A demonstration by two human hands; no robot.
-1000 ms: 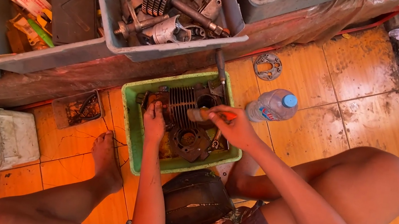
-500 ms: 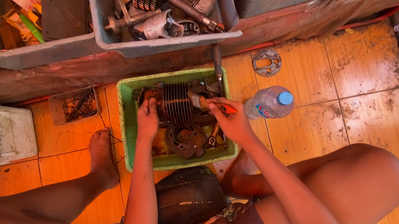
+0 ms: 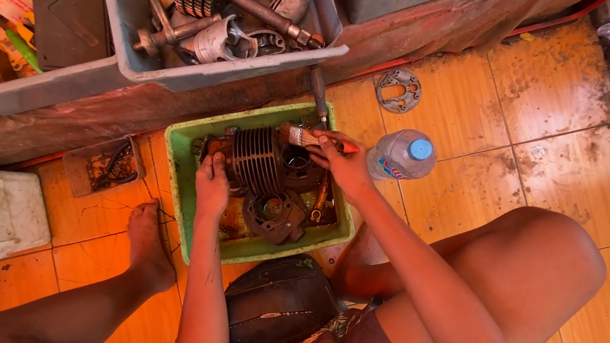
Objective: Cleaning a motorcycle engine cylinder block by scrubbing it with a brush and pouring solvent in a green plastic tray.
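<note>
The left hand (image 3: 211, 185) reaches up toward twelve o'clock on a straight forearm, palm down, fingers curled and pressed flat; the right hand (image 3: 343, 165) comes in from five o'clock on a long bare arm, wrist bent toward nine o'clock, its grip closed, thumb and fingers pinched together; the two hands sit near each other, not touching.

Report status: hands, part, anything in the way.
Left hand steadies finned cylinder in green tub. Right hand holds brush. Bottle beside tub.
</note>
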